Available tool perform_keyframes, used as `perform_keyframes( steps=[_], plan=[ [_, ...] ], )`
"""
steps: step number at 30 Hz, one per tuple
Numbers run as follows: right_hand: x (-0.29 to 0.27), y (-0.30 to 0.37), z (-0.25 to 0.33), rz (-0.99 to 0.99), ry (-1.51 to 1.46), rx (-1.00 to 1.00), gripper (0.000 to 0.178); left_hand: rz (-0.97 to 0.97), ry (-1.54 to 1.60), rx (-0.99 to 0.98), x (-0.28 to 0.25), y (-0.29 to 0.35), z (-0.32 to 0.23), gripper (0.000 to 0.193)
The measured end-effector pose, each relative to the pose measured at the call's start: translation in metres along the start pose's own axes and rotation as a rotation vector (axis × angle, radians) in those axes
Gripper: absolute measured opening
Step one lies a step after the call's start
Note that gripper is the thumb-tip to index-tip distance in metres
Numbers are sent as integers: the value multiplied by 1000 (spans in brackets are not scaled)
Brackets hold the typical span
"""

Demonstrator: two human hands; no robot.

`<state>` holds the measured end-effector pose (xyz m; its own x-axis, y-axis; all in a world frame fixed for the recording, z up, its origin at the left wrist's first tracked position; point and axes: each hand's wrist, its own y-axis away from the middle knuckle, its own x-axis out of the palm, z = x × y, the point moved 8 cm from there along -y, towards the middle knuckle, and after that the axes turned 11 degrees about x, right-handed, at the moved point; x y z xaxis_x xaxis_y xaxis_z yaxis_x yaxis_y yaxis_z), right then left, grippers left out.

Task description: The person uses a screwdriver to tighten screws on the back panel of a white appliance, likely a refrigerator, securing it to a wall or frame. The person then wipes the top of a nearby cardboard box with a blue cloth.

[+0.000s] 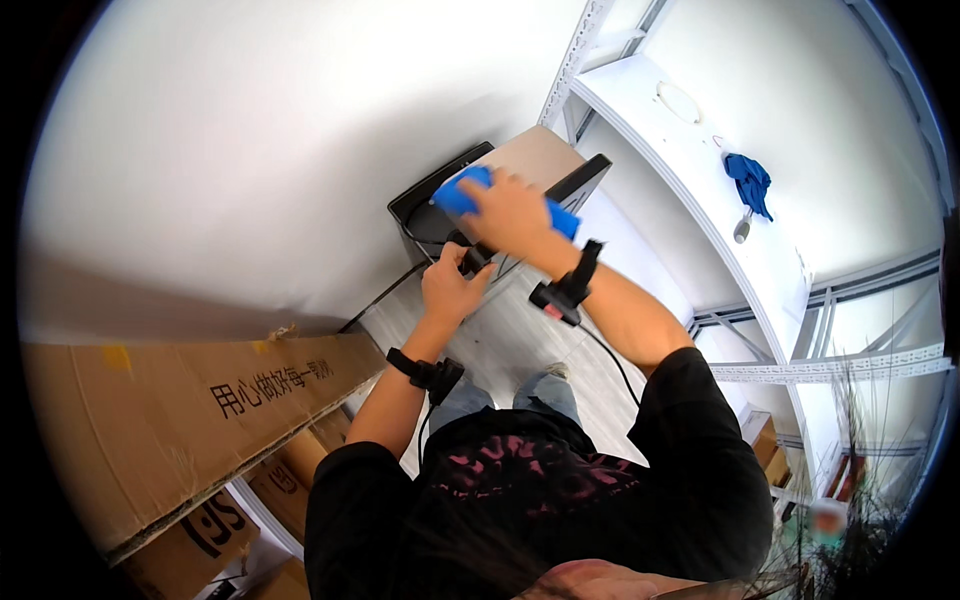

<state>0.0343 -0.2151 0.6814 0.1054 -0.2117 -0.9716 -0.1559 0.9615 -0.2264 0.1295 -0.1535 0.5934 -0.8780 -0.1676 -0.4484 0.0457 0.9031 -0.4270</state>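
My right hand (512,215) is closed on a blue cloth (458,192), slightly blurred, over a box-shaped appliance. The cloth sticks out on both sides of the hand. That appliance has a beige top panel (537,158) and black edges, and it stands against the white wall. Just below, my left hand (453,286) has its thumb and fingers curled round a small black part (476,260) at the appliance's near side; its exact kind cannot be made out. A black cable (418,236) runs beside it. Black straps with small modules sit on both wrists.
A large cardboard box (190,420) lies along the left, with more boxes below. On the right, a white shelf (690,150) holds a dark blue cloth (748,185), a grey-handled tool (742,230) and a pale ring (680,102). Grey flooring (500,335) shows below my hands.
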Motion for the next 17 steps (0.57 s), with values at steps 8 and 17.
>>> perform_keyframes(
  steps=[8, 17],
  plan=[
    [-2, -18, -21, 90, -66, 83, 40, 7, 42, -20, 3, 1, 7, 32],
    [-11, -42, -146, 80, 108, 428, 51, 40, 46, -40, 5, 5, -4, 33]
  ],
)
